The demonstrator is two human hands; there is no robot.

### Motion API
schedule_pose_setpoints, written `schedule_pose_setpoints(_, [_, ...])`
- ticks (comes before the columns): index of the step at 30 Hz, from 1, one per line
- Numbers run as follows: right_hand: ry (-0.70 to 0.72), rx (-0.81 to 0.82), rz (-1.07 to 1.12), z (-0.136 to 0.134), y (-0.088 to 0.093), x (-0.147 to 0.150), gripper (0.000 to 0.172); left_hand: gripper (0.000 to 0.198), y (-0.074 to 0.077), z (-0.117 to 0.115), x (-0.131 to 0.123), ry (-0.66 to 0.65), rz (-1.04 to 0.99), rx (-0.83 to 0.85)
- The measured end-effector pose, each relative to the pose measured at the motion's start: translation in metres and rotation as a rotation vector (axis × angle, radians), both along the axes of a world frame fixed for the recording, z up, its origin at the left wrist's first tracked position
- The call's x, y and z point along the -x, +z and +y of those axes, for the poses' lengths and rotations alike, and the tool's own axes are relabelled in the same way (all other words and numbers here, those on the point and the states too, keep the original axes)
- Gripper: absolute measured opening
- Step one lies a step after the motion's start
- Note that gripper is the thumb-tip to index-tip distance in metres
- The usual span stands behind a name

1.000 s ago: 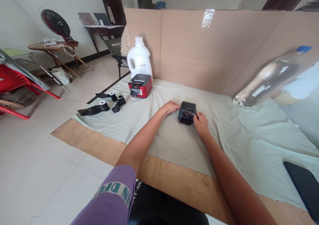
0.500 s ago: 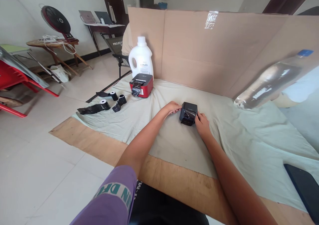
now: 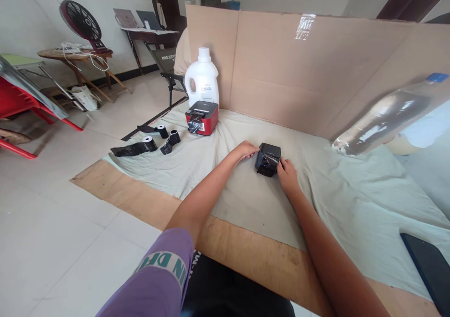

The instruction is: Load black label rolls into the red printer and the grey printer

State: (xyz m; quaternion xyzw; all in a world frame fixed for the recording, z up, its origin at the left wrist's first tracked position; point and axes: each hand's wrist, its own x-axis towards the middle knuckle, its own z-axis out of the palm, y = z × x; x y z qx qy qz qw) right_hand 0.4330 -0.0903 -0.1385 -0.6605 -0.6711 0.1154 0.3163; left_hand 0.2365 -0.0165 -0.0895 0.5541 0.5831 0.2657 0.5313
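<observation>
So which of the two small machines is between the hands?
The black machine, flanked by the left hand and right hand; the red-sided one sits by the white jug.

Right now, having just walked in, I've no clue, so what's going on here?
A person's left hand and right hand are at opposite sides of a small black machine, which sits on a pale cloth with shiny black film over its front. Off to the left, a red and black machine stands in front of a white jug, and three black rolls lie partly unwound.
</observation>
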Motion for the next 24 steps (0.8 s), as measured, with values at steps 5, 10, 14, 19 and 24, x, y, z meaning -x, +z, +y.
schedule_pose_setpoints(5, [0.005, -0.016, -0.011, -0.0003, 0.0001, -0.0003, 0.056, 0.012, -0.0021, 0.0008, -0.0005, 0.044, -0.02, -0.019])
schedule_pose_setpoints(10, [0.001, -0.022, -0.02, 0.0006, 0.0, -0.0006, 0.057, 0.013, -0.0045, 0.0042, -0.0011, 0.035, -0.034, -0.013])
schedule_pose_setpoints(14, [0.003, 0.0, -0.011, 0.0003, 0.0016, -0.0003, 0.057, 0.02, -0.0032, 0.0061, -0.001, 0.019, -0.037, 0.003])
schedule_pose_setpoints(19, [0.008, 0.0, -0.002, -0.0001, 0.001, -0.0001, 0.055, 0.027, -0.0009, 0.0061, -0.0009, 0.027, -0.045, 0.037])
schedule_pose_setpoints(24, [0.002, -0.033, -0.025, 0.0003, -0.0016, -0.0002, 0.055, 0.028, -0.0011, 0.0073, -0.0023, 0.046, -0.05, 0.051])
